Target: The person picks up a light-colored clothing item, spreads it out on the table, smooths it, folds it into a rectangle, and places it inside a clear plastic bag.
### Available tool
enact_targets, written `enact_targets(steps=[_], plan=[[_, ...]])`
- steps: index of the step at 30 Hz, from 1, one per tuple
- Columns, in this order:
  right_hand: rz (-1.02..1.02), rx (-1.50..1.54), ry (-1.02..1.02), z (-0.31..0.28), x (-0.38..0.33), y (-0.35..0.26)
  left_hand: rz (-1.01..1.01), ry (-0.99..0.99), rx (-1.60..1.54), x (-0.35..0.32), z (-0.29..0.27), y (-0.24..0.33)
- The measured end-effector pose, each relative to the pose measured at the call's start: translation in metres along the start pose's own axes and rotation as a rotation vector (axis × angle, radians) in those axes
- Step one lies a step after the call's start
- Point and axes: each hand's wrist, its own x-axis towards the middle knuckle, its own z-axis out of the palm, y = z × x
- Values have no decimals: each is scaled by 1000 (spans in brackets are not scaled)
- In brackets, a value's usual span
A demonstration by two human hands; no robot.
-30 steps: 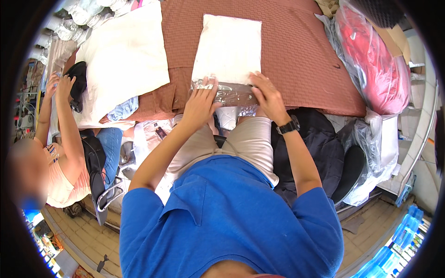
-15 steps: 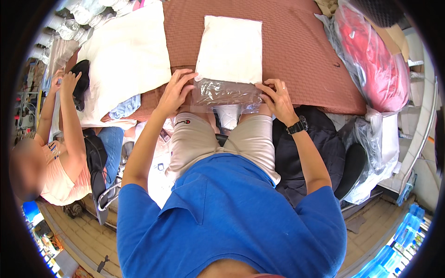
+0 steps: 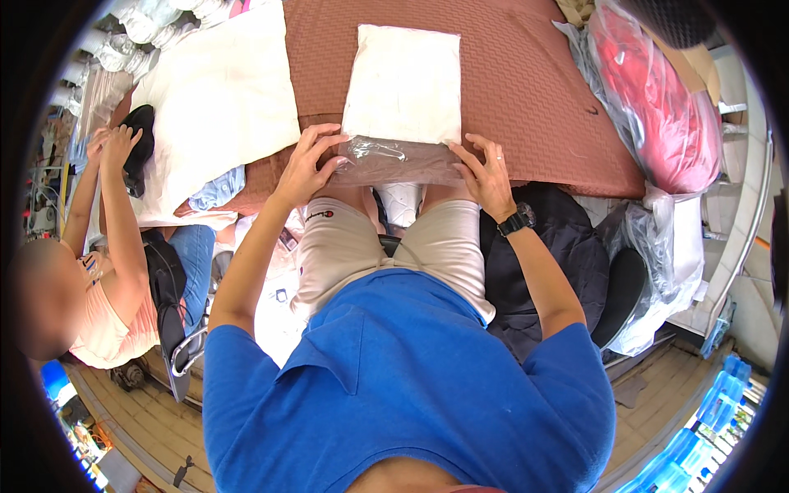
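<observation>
A flat white folded cloth (image 3: 403, 82) lies in a clear plastic bag on the brown-covered table in front of me. The bag's empty, shiny flap (image 3: 394, 162) reaches the table's near edge. At the flap's left side my left hand (image 3: 308, 168) grips the plastic, thumb low and fingers higher along the bag's edge. My right hand (image 3: 486, 177) holds the flap's right side with bent fingers near the cloth's lower corner. A black watch (image 3: 516, 220) is on my right wrist. The fingertips' exact hold is partly hidden.
A large white cloth stack (image 3: 222, 90) lies to the left on the brown table cover (image 3: 526, 90), with blue fabric (image 3: 218, 187) beside it. Red goods in clear plastic (image 3: 649, 107) stand at right, above a black padded item (image 3: 546, 271). A co-worker (image 3: 119, 279) sits at left, arms raised.
The flap's lower edge has come up, so less plastic hangs toward my lap. Both hands have stayed at its sides, shifting slightly.
</observation>
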Motion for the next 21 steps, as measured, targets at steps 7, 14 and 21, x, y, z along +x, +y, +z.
enact_targets(steps=[7, 14, 21], plan=[[-160, 5, 48, 3, 4, 6, 134, 16, 2, 3, 6, -10], [-70, 83, 72, -2, 11, -11, 231, 114, 155, 10, 8, 13], [-189, 63, 51, 3, 13, -1, 157, 20, 25, 5, 17, -5]])
